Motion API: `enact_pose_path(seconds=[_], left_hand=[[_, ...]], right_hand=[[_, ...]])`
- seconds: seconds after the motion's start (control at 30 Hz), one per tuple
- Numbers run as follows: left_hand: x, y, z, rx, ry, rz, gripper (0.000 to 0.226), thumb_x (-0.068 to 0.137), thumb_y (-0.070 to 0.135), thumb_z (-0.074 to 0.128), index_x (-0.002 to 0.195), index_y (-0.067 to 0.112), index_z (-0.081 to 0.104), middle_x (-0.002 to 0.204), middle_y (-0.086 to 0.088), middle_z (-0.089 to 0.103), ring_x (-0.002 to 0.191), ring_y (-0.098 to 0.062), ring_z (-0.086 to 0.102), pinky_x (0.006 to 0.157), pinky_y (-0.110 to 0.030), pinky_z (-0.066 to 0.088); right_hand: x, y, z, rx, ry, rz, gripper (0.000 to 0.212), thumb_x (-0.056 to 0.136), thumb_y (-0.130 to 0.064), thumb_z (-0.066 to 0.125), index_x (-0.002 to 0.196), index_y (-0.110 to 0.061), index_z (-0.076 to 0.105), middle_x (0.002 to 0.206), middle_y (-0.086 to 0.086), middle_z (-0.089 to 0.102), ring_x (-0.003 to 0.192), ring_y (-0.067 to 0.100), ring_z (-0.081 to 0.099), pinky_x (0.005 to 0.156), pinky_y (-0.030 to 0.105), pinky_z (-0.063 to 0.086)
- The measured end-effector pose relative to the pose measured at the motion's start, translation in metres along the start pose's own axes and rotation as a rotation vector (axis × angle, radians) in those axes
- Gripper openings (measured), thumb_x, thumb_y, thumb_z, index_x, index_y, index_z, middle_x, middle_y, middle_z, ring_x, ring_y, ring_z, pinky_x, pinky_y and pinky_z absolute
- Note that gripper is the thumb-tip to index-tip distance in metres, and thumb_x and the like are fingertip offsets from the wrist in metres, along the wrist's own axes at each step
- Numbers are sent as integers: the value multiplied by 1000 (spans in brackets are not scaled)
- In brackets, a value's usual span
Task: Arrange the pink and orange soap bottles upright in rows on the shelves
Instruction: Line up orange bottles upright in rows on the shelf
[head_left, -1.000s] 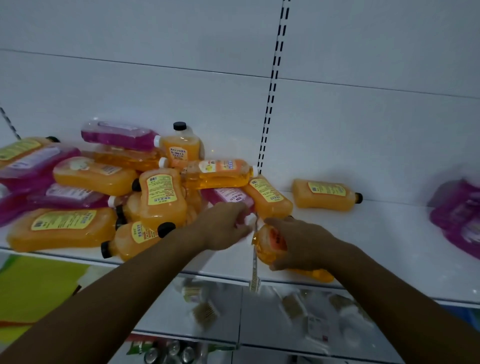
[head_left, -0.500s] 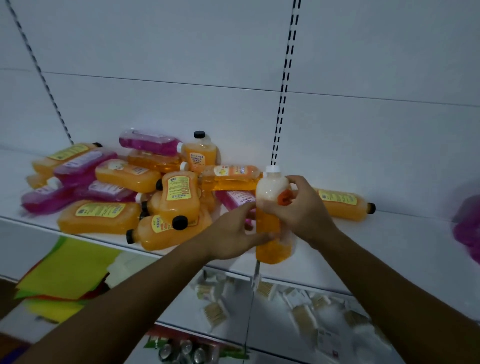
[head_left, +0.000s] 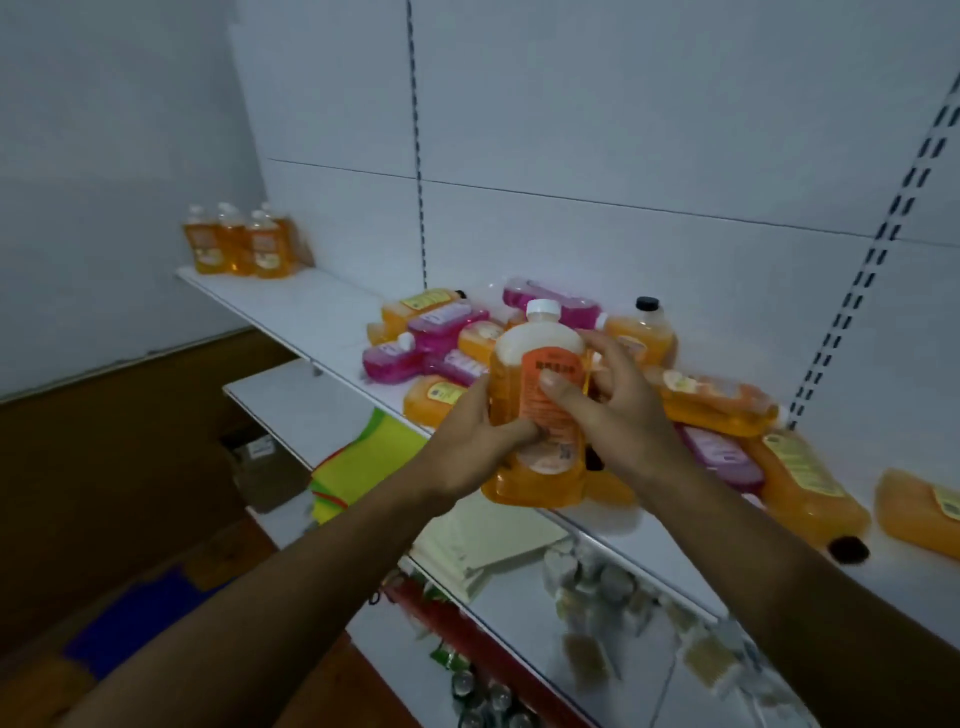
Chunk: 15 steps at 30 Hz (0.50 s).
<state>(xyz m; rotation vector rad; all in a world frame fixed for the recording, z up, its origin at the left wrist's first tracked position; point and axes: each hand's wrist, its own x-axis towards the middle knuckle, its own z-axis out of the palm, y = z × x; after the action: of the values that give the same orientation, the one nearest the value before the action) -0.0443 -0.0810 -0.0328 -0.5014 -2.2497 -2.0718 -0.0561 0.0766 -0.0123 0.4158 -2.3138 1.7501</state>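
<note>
- You hold one tall orange plastic soap bottle with a white cap (head_left: 537, 410) in front of you, standing up straight, just over the front edge of the long white shelf (head_left: 291, 306).
- Your left hand (head_left: 470, 441) grips the bottle low on its left side, with the thumb curled onto the front label.
- Your right hand (head_left: 618, 410) grips it from the right, and its fingers (head_left: 558, 387) are wrapped round the front.
- Behind the bottle lies the messy pile of pink and orange bottles (head_left: 452, 343). Most of them lie flat on the shelf, and one orange bottle with a black cap (head_left: 641, 335) stands at the back.
- Far off at the left end of the shelf stands a small group of orange bottles already set upright (head_left: 239, 241).
- I think the held bottle should go over there next.
- Watch out: the bottle looks smooth, so it could slip if you let go with one hand too soon.
- If you swing it to the left too low, it could bump the pile and roll a bottle off the edge.
- If you set it down too hard beside the standing group, it could knock them over.
</note>
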Motion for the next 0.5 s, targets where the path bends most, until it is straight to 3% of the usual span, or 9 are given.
enact_pose_path(seconds=[0.1, 0.17, 0.27, 0.4, 0.5], left_hand=[[-6, -7, -51, -31, 55, -24, 52, 75, 16, 66, 125, 12, 53, 115, -11, 68, 105, -25, 67, 91, -42, 54], [-7, -12, -88, -21, 60, -15, 41, 81, 10, 71, 119, 18, 57, 110, -8, 70, 102, -22, 68, 87, -36, 56], [-2, -21, -147, 17, 110, -1, 41, 82, 3, 72, 117, 17, 56, 104, -3, 71, 95, -14, 70, 77, -25, 56], [10, -42, -229, 97, 197, -33, 53, 78, 14, 78, 123, 15, 51, 113, -10, 67, 100, -21, 68, 87, -42, 57], [22, -56, -279, 151, 296, -46, 66, 72, 29, 85, 126, 15, 50, 115, -6, 65, 101, -19, 67, 86, -44, 57]], right_hand=[[22, -6, 52, 29, -74, -16, 54, 85, -32, 71, 132, -38, 44, 126, -7, 56, 108, 9, 58, 72, 21, 56], [38, -8, 90, 15, -94, -29, 57, 82, -32, 74, 130, -37, 44, 123, -7, 57, 107, 11, 59, 78, 28, 57], [67, -10, 149, -16, -112, -70, 64, 78, -30, 78, 133, -29, 47, 118, -7, 59, 103, 10, 60, 72, 17, 52], [108, -13, 224, -31, -138, -74, 70, 76, -33, 80, 136, -29, 44, 123, -2, 57, 106, 13, 60, 82, 33, 57], [136, -18, 270, -35, -153, -74, 69, 76, -33, 79, 135, -31, 44, 117, -2, 57, 101, 13, 61, 79, 33, 58]])
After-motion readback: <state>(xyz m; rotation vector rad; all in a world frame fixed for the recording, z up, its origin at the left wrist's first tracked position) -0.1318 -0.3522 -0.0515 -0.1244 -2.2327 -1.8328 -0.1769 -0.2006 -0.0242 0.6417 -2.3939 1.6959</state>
